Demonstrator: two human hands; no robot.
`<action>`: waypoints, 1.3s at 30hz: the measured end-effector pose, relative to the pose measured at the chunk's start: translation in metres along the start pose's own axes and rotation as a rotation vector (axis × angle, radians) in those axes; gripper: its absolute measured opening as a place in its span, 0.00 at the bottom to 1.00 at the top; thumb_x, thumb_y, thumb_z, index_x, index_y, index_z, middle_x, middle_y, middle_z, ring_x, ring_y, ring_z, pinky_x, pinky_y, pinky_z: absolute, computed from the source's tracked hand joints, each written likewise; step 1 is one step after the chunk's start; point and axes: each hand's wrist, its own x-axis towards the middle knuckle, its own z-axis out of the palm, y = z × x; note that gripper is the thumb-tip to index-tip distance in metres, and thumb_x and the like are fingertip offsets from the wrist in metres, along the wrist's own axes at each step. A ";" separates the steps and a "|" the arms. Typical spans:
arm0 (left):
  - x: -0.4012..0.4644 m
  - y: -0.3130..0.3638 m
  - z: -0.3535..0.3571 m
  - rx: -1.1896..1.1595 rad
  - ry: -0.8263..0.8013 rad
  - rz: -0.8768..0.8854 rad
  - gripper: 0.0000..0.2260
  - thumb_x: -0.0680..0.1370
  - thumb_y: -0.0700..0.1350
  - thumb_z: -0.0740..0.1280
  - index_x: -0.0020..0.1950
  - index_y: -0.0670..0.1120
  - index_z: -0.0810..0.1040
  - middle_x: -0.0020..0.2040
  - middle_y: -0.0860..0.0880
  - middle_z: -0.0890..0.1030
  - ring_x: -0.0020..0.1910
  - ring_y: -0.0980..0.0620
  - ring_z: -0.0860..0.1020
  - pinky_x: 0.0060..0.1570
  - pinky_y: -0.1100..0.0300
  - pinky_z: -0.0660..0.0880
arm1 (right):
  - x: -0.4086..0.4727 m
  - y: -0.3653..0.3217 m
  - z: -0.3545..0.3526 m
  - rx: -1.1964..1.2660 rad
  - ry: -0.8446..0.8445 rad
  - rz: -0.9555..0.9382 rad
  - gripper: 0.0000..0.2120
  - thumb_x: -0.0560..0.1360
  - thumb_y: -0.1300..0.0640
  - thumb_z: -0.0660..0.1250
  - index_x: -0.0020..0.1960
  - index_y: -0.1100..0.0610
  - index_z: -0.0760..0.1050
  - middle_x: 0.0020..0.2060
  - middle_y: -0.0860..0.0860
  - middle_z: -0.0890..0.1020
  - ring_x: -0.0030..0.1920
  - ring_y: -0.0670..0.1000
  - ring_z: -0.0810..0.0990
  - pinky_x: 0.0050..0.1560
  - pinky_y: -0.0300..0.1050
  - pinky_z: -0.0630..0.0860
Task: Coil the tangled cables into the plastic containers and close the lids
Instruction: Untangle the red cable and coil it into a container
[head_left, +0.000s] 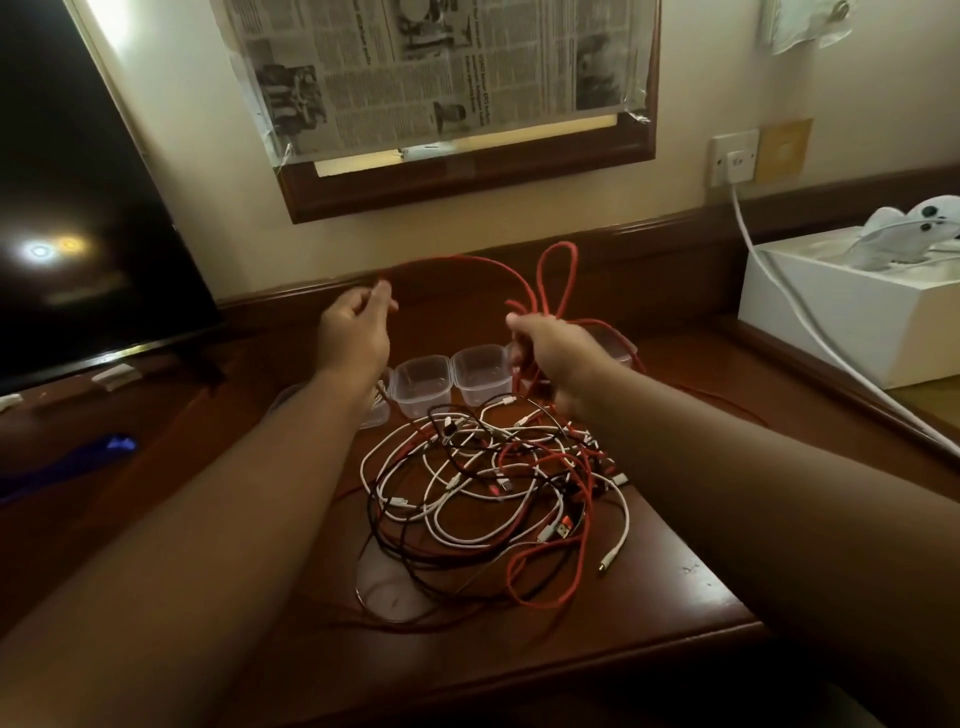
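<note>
A red cable (470, 261) arcs in the air between both hands. My left hand (357, 327) pinches its end above the table. Loops of the same red cable stick up from the fingers of my right hand (553, 347), which grips them, and more of it hangs down into the pile. A tangle of white, black and red cables (493, 483) lies on the wooden table (691, 566) below my hands. Clear plastic containers (422, 382) stand open in a row behind the tangle, partly hidden by my arms. A clear lid (387, 587) lies under the cables at the front.
A dark TV screen (78, 208) stands at the left. A white box (852, 312) with a white object on top sits at the right, and a white cord (810, 322) runs from the wall socket (733, 158) across it. The table's raised back edge is just behind the containers.
</note>
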 end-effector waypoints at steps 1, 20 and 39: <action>0.000 0.012 0.001 -0.049 0.010 0.007 0.13 0.82 0.57 0.61 0.48 0.52 0.80 0.36 0.53 0.73 0.33 0.58 0.68 0.33 0.61 0.64 | -0.002 0.003 0.005 -0.049 -0.046 0.009 0.07 0.80 0.52 0.65 0.49 0.56 0.74 0.35 0.50 0.76 0.37 0.48 0.75 0.45 0.43 0.73; -0.009 0.090 -0.013 -0.537 -0.319 -0.131 0.13 0.83 0.47 0.56 0.52 0.46 0.79 0.28 0.53 0.65 0.24 0.57 0.59 0.25 0.63 0.54 | -0.025 0.017 0.017 -0.498 -0.413 -0.129 0.06 0.79 0.54 0.66 0.54 0.53 0.77 0.49 0.54 0.80 0.44 0.50 0.78 0.44 0.44 0.75; -0.056 0.080 -0.018 -0.770 -0.338 -0.387 0.13 0.84 0.47 0.55 0.41 0.48 0.72 0.26 0.53 0.63 0.21 0.57 0.59 0.22 0.64 0.55 | -0.076 -0.016 -0.044 -0.980 -0.350 0.116 0.35 0.79 0.31 0.51 0.54 0.63 0.78 0.40 0.58 0.85 0.34 0.54 0.83 0.34 0.43 0.78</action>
